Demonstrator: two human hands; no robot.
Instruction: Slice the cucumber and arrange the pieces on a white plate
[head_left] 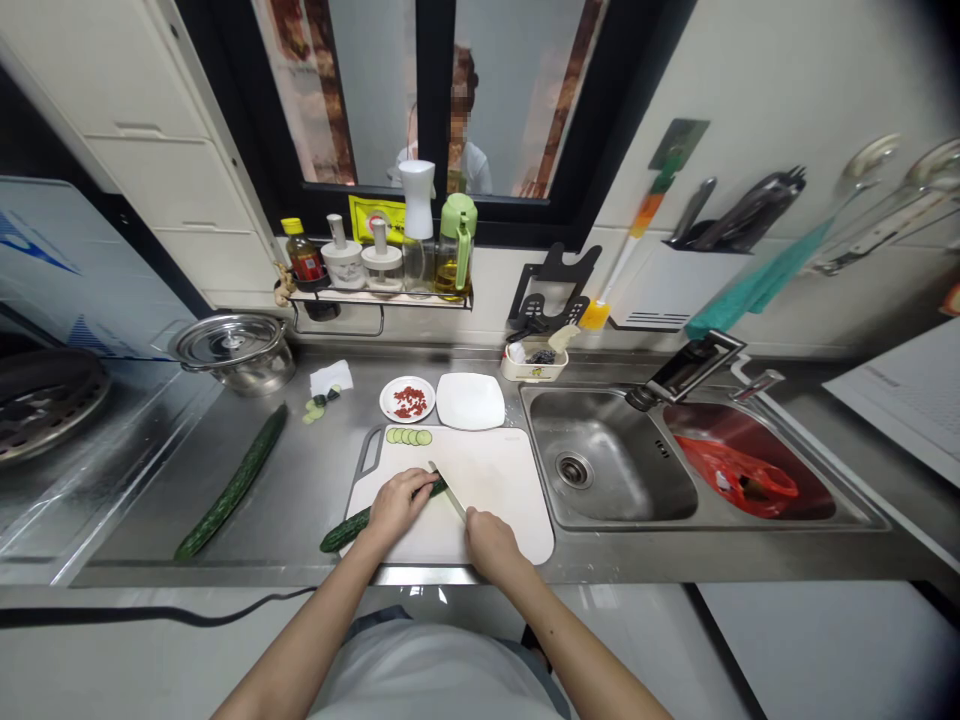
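Under the left grip [397,508], cucumber [349,529], knife [451,493] in right grip [491,543]

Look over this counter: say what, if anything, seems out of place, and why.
Cucumber scraps lie on the metal counter, looking stray because other slices form a neat row on the cutting board.

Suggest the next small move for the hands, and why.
Probably one more downward cut: the right hand holds the knife with its blade at one end of the cucumber, the left hand steadies that cucumber on the cutting board, and a short row of slices lies near the board's far edge.
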